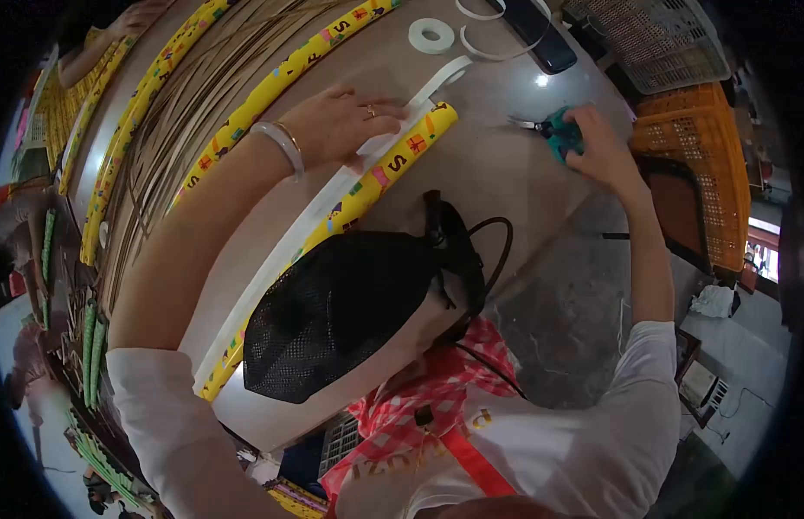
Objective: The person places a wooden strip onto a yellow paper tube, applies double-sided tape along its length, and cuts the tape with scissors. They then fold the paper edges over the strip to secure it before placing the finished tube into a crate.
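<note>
My left hand (346, 125) lies with its fingers spread over a white strip (320, 208) that runs along a yellow patterned roll (393, 169). The strip's free end curls up beyond my fingers. At the right, my right hand (599, 147) is closed on small green-handled scissors (559, 134), whose blades point left just above the table (497, 173). A black mesh bag (333, 311) covers part of the roll. White tape (430, 36) lies flat near the far edge.
More yellow patterned rolls (281, 78) and thin brown strips (173, 112) lie at the left. A dark case (545, 43) sits at the far side. Orange crates (692, 164) and a grey basket (662, 43) stand at the right. Another person's hand (138, 19) shows at the upper left.
</note>
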Demonstrator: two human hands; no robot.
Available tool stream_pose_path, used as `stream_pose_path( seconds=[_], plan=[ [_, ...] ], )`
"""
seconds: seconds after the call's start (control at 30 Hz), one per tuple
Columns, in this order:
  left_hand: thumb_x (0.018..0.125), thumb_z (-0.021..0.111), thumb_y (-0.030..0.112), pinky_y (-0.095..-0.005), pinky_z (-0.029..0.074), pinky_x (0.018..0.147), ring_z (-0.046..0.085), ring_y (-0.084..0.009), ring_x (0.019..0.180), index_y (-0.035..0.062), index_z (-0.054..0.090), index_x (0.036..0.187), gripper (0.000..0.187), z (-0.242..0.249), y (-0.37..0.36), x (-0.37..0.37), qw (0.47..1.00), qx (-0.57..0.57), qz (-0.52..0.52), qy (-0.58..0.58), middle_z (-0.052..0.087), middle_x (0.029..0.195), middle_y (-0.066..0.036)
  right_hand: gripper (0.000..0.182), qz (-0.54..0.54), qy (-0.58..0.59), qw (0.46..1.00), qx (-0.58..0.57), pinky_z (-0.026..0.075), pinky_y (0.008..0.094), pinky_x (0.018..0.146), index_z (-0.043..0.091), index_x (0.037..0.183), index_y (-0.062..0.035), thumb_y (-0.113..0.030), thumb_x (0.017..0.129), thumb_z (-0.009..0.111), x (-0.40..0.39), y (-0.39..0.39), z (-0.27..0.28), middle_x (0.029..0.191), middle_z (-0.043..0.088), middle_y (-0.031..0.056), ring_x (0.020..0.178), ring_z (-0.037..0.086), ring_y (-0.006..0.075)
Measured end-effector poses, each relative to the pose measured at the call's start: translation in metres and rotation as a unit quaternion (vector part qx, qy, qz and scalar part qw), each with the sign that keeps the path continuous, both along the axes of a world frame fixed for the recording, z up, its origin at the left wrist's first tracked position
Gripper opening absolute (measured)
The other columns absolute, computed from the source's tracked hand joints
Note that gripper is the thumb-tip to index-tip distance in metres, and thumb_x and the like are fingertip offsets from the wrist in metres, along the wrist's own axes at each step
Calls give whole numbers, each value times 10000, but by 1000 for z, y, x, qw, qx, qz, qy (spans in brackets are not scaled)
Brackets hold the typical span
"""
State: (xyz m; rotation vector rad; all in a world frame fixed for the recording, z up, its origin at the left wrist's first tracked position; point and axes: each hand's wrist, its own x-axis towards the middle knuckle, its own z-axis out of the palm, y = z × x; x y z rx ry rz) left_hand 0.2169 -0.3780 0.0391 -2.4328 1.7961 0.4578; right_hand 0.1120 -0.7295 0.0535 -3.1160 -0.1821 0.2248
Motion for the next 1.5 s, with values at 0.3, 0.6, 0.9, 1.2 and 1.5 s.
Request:
stream_pose_path(
  seconds=[0.3, 0.6, 0.9, 1.2, 1.5],
  plan=[
    [667, 700, 236, -416, 233, 1061, 262, -162, 1302, 186, 395, 1265, 673, -4, 0, -2, 1000, -9, 7, -15, 343, 1381, 40, 311, -85, 153, 912, 371, 415, 204, 612, 565, 1008, -13, -184, 755, 627, 9, 24, 15, 794, 543, 10, 689, 492, 62],
    [640, 717, 215, -420, 244, 1049, 269, -154, 1299, 205, 406, 1256, 690, -8, 1, -2, 999, -29, 18, 1, 353, 1377, 60, 237, -29, 306, 899, 313, 411, 201, 501, 640, 878, -49, -274, 816, 593, 70, 35, 29, 655, 567, 3, 547, 513, 56],
    [645, 717, 209, -420, 241, 1053, 265, -160, 1302, 205, 406, 1255, 684, -8, 0, -2, 1000, -27, 15, 3, 360, 1374, 56, 233, 2, 295, 906, 305, 404, 201, 489, 640, 868, -62, -283, 808, 595, 86, 43, 23, 626, 549, -11, 525, 493, 47],
    [649, 713, 219, -398, 251, 1046, 273, -172, 1298, 178, 413, 1243, 666, -12, 0, -3, 999, -27, 6, -22, 350, 1381, 47, 233, -2, 298, 904, 306, 406, 201, 507, 631, 881, -58, -276, 807, 597, 83, 35, 22, 667, 560, -19, 552, 495, 43],
    [653, 716, 241, -382, 263, 1022, 296, -171, 1286, 179, 423, 1223, 644, -10, 2, -2, 999, -49, -8, -23, 379, 1362, 29, 225, 19, 284, 913, 290, 417, 200, 501, 629, 874, -50, -260, 797, 605, 88, 47, 28, 679, 573, -11, 556, 502, 50]
  ],
)
